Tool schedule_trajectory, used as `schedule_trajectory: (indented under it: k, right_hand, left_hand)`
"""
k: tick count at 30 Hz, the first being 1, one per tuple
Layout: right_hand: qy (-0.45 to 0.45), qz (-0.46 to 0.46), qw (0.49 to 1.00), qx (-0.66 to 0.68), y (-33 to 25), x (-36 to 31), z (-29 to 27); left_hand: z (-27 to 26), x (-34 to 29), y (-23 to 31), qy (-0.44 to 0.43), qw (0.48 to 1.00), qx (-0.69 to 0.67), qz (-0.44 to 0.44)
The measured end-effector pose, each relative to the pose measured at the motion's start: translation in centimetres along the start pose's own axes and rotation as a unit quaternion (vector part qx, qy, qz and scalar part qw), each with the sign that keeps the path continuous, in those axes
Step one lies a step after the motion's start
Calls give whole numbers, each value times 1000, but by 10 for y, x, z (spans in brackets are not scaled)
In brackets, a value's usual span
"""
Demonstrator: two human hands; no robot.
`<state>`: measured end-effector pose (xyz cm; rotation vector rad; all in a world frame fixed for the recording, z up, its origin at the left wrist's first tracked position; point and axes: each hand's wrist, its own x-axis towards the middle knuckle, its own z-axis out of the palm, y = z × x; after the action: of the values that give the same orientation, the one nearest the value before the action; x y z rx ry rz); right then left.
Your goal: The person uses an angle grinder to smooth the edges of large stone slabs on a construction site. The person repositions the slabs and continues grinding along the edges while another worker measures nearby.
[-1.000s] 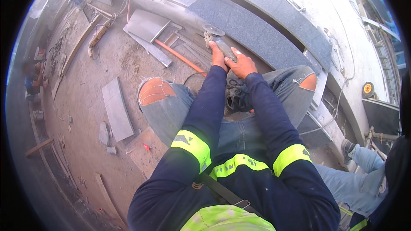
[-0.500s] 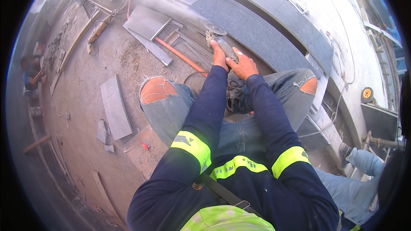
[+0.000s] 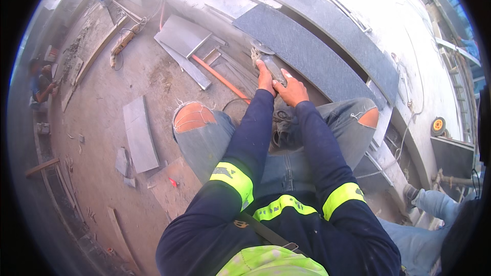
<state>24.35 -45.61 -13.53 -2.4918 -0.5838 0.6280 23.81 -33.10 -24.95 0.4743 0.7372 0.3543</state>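
Note:
Both of my hands are wrapped round a dusty grey angle grinder (image 3: 272, 66), held out beyond my knees. My left hand (image 3: 264, 75) grips it on the left side, near the head. Behind it, my right hand (image 3: 292, 88) closes round the body from the right. The grinder's disc (image 3: 262, 47) is at the near edge of a long dark grey stone slab (image 3: 307, 51); whether it touches the stone I cannot tell. A dark cable (image 3: 232, 101) curves away beside my left forearm.
An orange pipe (image 3: 222, 79) and light slabs (image 3: 182, 36) lie left of my hands. Another power tool (image 3: 123, 43) rests farther left. Cut slab pieces (image 3: 140, 135) lie on the dusty floor. One person (image 3: 42, 84) is at far left; another person's legs (image 3: 434, 207) are close by at right.
The view has shifted slightly, so most things sit a little lower and farther right. My hands keep the same hold on the grinder at the slab's edge.

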Motion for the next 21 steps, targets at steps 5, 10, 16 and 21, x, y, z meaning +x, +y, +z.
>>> schedule_trajectory:
  k: [5,10,16,21]
  right_hand:
    - [-17,10,1000,15,-6,-2,-2]
    - [11,5,1000,-4,0,-4,-1]
    - [12,-6,1000,-3,0,-9,1]
    - [16,9,1000,-17,3,-13,-2]
  left_hand:
    - [-3,3,2,-9,1000,-7,-9]
    - [-2,3,-3,-29,999,-3,-14]
    - [-11,9,-6,-39,999,-12,-9]
    - [-3,-2,-9,-32,999,-10,-19]
